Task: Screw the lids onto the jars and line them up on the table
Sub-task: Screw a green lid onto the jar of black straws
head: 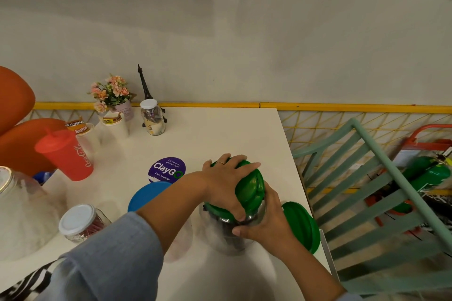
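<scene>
A clear jar stands near the table's right front. Its green lid sits tilted on the mouth. My left hand is spread over the lid from the left and grips it. My right hand clasps the jar's neck just under the lid. A second green lid lies by the table's right edge, beside my right wrist. A blue-lidded jar is partly hidden behind my left forearm. A small white-lidded jar stands at front left, another white-lidded jar at the back.
A red cup, paper cups, a flower pot and a small tower model crowd the white table's back left. A large clear jar is at far left. A green chair stands right of the table.
</scene>
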A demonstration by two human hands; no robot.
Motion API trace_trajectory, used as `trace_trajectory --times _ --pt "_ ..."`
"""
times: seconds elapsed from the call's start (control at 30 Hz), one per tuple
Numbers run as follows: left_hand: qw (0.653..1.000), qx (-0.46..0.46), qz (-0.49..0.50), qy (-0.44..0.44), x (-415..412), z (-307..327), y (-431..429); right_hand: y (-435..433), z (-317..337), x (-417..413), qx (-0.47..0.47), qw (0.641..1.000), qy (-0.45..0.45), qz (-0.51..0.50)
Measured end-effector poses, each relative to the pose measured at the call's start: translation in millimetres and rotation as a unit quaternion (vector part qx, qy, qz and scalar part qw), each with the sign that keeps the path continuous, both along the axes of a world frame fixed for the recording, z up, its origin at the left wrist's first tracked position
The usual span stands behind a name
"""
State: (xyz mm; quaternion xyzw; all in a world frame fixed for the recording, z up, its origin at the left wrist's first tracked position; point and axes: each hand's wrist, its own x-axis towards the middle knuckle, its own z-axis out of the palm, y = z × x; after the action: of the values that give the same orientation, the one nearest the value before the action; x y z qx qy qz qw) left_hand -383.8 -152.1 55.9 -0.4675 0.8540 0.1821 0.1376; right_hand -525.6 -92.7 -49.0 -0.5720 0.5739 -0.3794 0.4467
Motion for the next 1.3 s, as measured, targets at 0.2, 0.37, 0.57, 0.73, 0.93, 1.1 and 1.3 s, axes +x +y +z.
trace_trajectory --times 0.2,0.37,0.57,0.73,0.93,1.1,1.3 --pt "0.998 0.010 -0.051 -0.046 -6 5 -2 -1 3 -3 -0.001 1.000 0.009 0.006" --pt "0.991 -0.087 0.104 0.003 -8 8 1 -3 0 -3 0.005 1.000 -0.005 0.003" --pt "0.984 -0.063 0.157 -0.057 -11 11 3 -3 -2 -3 0.005 1.000 -0.001 -0.002" --pt "0.991 -0.009 0.133 -0.028 -11 13 1 -4 -1 -3 0.007 1.000 -0.002 -0.002" --pt "0.982 -0.032 0.184 0.006 -28 3 7 -4 1 -1 0.018 1.000 0.006 -0.002" --pt "0.999 -0.003 0.051 -0.001 -22 7 -1 -3 4 -2 0.016 1.000 0.014 -0.004" --pt "0.986 -0.086 0.133 -0.052 -20 10 6 -2 7 -2 0.020 1.000 0.010 0.004"
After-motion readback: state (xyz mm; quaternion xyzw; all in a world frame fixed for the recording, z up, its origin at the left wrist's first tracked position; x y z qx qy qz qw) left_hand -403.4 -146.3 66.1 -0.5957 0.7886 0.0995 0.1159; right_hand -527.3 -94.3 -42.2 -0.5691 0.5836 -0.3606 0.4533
